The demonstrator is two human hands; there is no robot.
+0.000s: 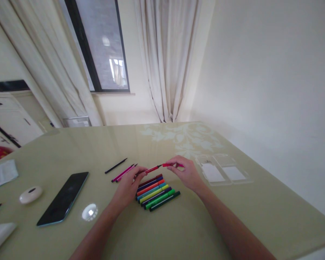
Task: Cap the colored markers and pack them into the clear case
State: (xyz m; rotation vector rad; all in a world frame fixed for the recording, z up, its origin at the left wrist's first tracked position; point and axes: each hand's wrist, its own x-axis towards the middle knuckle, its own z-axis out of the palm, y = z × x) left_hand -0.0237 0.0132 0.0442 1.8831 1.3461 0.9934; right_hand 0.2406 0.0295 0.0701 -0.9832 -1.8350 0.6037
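Red marker (153,169) is gripped by left fingers (142,172); right fingers (171,163) pinch its separate red cap (167,165).

There were eight pens with caps on (155,194), two open pink pens (123,172), one open black pen (116,166), one open red pen (152,169), one loose red cap (167,165), one phone (63,198), one clear case (224,170) and two curtains (169,54).

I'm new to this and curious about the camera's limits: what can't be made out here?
Head view: rear end of the red pen, hidden by the left grip.
Head view: any lettering on the pens, too small.
Head view: white thing, cut off by the left edge.
Head view: red thing, cut off there too.
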